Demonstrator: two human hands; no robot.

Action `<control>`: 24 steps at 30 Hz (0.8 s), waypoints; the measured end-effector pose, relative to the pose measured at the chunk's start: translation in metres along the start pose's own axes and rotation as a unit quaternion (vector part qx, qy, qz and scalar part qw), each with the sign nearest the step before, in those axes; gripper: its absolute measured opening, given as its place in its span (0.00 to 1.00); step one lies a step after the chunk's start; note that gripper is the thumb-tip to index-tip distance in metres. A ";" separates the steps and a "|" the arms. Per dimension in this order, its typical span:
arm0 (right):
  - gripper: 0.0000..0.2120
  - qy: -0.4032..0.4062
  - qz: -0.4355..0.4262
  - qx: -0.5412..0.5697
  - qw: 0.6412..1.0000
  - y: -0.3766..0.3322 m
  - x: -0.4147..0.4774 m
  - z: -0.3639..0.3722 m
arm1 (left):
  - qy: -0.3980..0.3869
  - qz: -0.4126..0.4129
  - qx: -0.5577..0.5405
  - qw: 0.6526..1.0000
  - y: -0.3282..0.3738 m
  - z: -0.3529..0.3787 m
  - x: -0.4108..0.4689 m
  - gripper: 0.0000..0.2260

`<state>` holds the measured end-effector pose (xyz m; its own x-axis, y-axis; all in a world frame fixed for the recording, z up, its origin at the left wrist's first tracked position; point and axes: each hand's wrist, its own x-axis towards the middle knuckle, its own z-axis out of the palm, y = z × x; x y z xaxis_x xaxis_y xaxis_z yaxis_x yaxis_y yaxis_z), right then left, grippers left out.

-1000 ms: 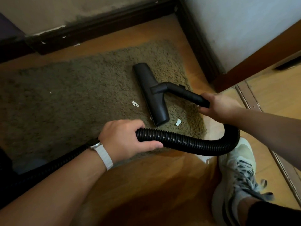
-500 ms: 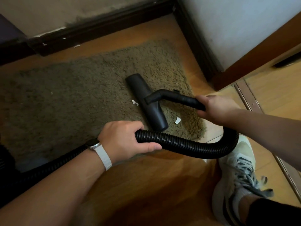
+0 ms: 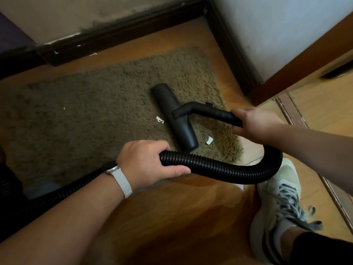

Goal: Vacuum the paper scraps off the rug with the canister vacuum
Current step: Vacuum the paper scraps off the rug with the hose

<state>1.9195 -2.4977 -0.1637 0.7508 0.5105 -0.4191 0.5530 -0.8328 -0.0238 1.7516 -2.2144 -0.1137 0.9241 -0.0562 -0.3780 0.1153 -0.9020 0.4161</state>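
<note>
Seen from above, a brown shag rug (image 3: 91, 115) on a wooden floor, with the black floor nozzle (image 3: 172, 115) as the fixed mark. Far left of the nozzle, one tiny white fleck (image 3: 64, 108) in the pile. Nearer, below and left of the nozzle, left hand (image 3: 147, 161) wrapped around the ribbed hose (image 3: 219, 170), fingers curled over the top and thumb clamped along the underside. Just left of the nozzle, almost touching its edge, a white paper scrap (image 3: 160, 119). Nozzle itself flat on the pile, angled across the rug's right part. Just right of its near end, a second scrap (image 3: 209, 140), close to the rug's frayed corner. Further right, right hand (image 3: 254, 124) closed around the rigid wand (image 3: 210, 112), fingers wrapped under it. Below that, a pale sneaker (image 3: 277, 203) beside the hose's loop.

Risks from here, as a judgement: both scraps flanking the nozzle rather than under it, so a straight push or pull likely to miss them; long pile apt to trap the paper; a tight hose bend near the shoe prone to kinking or snagging. Scraps well clear of both sets of fingers, the second lying between nozzle and right hand.
</note>
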 end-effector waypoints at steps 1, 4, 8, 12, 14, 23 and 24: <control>0.12 -0.004 -0.010 -0.009 1.000 -0.003 0.000 0.001 | -0.006 0.001 0.001 1.000 0.000 -0.001 -0.001 0.35; 0.13 -0.006 -0.025 -0.021 0.999 -0.010 0.002 0.002 | -0.009 0.002 0.003 1.000 -0.001 -0.002 -0.003 0.35; 0.14 0.004 -0.014 0.013 1.000 -0.007 0.001 -0.001 | 0.005 -0.002 -0.003 1.000 -0.001 -0.003 -0.004 0.35; 0.15 0.020 -0.014 0.030 0.999 0.007 -0.002 -0.018 | 0.021 -0.003 -0.015 1.000 0.003 -0.006 -0.003 0.34; 0.15 0.023 -0.033 -0.003 0.999 0.012 -0.004 -0.025 | 0.020 0.003 -0.016 1.000 0.007 -0.005 -0.002 0.34; 0.16 0.004 -0.080 -0.063 0.995 0.015 -0.008 -0.025 | -0.009 0.011 -0.007 1.000 0.011 0.000 0.000 0.34; 0.17 0.000 -0.070 -0.072 0.995 0.020 -0.009 -0.027 | -0.010 0.012 -0.009 1.000 0.012 0.001 0.001 0.35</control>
<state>1.9335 -2.5127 -0.1361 0.6631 0.6192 -0.4206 0.6981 -0.7143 0.0490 1.7537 -2.2253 -0.1097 0.9193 -0.0868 -0.3838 0.0997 -0.8922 0.4406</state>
